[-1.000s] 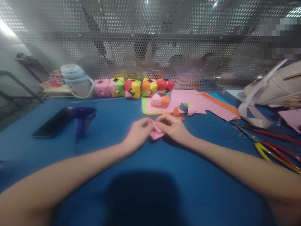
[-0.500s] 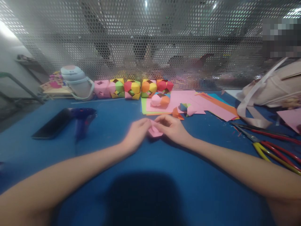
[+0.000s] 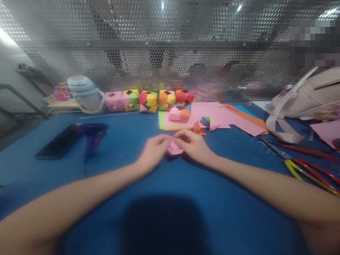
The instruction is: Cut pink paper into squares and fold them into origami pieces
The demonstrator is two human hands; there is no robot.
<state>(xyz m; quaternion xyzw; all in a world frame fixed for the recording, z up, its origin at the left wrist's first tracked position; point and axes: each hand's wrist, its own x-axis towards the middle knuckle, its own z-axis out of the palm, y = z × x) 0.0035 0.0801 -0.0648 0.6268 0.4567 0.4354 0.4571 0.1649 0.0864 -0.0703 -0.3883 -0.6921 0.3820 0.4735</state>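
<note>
A small folded piece of pink paper (image 3: pixel 175 147) is held between my hands over the blue table (image 3: pixel 170 184). My left hand (image 3: pixel 154 150) grips its left side, thumb and fingers pressed together. On the right side, my right hand (image 3: pixel 195 146) pinches the same paper with curled fingers. Just beyond my hands lie a folded orange piece (image 3: pixel 198 129) and a blue, green and pink folded piece (image 3: pixel 209 122). Behind them a pink and orange folded piece (image 3: pixel 180 113) rests on stacked coloured sheets (image 3: pixel 204 109).
A row of coloured paper cubes (image 3: pixel 148 102) stands along the perforated metal screen (image 3: pixel 170 53). To the left are a dark phone (image 3: pixel 57 141), a blue glue gun (image 3: pixel 91 136) and a lidded flask (image 3: pixel 87 95). Scissors (image 3: pixel 288 159) and a pale bag (image 3: pixel 308 95) are at the right.
The whole view has shifted slightly. Both hands keep their grip on the pink paper, in nearly the same place and pose.
</note>
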